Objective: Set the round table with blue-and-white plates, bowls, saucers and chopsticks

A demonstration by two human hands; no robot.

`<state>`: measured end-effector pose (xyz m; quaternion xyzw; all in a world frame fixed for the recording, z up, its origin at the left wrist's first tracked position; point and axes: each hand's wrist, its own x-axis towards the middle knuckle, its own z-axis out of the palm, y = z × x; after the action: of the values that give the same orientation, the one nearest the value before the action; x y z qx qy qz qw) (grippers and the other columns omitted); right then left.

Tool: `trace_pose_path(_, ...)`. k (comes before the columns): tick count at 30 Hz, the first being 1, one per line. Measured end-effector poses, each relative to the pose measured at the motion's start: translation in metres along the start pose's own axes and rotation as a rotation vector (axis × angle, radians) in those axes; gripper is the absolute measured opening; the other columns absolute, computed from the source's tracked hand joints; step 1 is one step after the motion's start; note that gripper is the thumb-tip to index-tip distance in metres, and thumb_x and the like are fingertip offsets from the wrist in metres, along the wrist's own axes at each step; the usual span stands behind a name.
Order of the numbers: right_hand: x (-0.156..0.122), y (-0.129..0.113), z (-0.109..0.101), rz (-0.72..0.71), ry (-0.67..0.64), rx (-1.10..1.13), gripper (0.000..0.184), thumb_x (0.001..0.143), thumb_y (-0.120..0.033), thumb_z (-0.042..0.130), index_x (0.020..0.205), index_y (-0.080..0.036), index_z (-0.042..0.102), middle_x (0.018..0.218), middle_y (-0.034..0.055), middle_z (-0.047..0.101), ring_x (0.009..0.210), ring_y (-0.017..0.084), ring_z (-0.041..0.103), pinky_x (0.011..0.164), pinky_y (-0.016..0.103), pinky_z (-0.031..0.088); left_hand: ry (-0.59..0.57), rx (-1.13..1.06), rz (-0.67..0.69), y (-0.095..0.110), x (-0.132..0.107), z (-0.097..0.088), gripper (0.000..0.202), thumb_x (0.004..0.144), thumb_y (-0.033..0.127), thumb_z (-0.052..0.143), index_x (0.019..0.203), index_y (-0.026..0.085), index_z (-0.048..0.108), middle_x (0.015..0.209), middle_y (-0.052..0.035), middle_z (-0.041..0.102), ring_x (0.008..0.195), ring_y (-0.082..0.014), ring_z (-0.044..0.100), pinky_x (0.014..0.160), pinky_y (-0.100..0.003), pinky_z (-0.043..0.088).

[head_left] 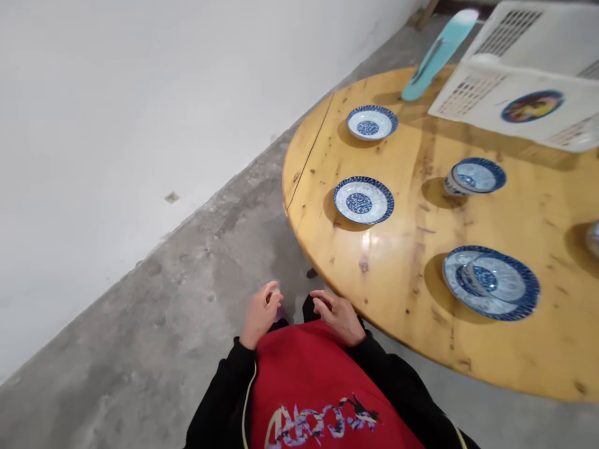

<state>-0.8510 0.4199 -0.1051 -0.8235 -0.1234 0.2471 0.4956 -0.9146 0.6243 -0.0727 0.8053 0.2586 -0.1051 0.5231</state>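
Note:
My left hand [260,313] and my right hand [337,317] hover close together in front of my red apron, above the concrete floor and just off the edge of the round wooden table [412,262]. Both hands have loosely curled fingers and hold nothing that I can see. The nearest dish is a blue-and-white plate [364,200] near the table's left rim. A second small plate [372,121] sits farther back. A blue-and-white bowl [474,176] stands mid-table. A larger plate [491,282] carries a smaller dish on it.
A white plastic basket [519,93] with a round sticker rests at the table's far side, beside a leaning teal board [437,56]. A white wall runs along the left. Grey concrete floor [187,280] lies between the wall and the table.

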Motion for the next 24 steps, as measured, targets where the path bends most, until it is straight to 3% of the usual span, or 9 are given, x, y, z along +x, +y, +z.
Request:
trace_pose_path(6,0.035,-0.007,0.01,0.045,0.057,0.01,0.042,0.09,-0.046,0.044,0.104,-0.016,0.07,0.069,0.0041,0.071,0.058,0.019,0.065,0.062,0.031,0.051,-0.151,-0.011,0.102,0.02,0.051,-0.006,0.045,0.092,0.039,0.042,0.123,0.014,0.063,0.093,-0.006,0.076,0.078,-0.016,0.069,0.08,-0.03,0.053)
trace_pose_path(12,0.105,-0.028,0.021,-0.033,0.089,-0.001,0.036,0.093,-0.036,0.043,0.102,-0.017,0.072,0.072,0.0041,0.072,0.064,0.018,0.067,0.066,0.029,0.05,-0.24,0.057,0.118,0.036,0.112,-0.033,0.048,0.092,0.043,0.043,0.124,0.013,0.062,0.091,-0.0061,0.074,0.077,-0.0165,0.068,0.079,-0.03,0.053)
trace_pose_path(18,0.17,-0.045,0.01,-0.002,0.187,0.062,0.036,0.093,-0.034,0.044,0.105,-0.017,0.074,0.07,0.0022,0.071,0.06,0.016,0.064,0.062,0.026,0.046,-0.283,0.187,0.123,0.069,0.177,-0.059,0.047,0.092,0.045,0.043,0.123,0.015,0.063,0.09,-0.0061,0.074,0.076,-0.0165,0.068,0.079,-0.03,0.053)
trace_pose_path(24,0.202,-0.049,-0.006,0.093,0.318,0.085,0.04,0.094,-0.034,0.042,0.108,-0.016,0.074,0.073,0.0051,0.073,0.063,0.018,0.067,0.063,0.028,0.048,-0.39,0.236,0.218,0.113,0.235,-0.054,0.047,0.093,0.043,0.044,0.126,0.014,0.062,0.092,-0.0064,0.075,0.079,-0.0169,0.069,0.08,-0.03,0.053)
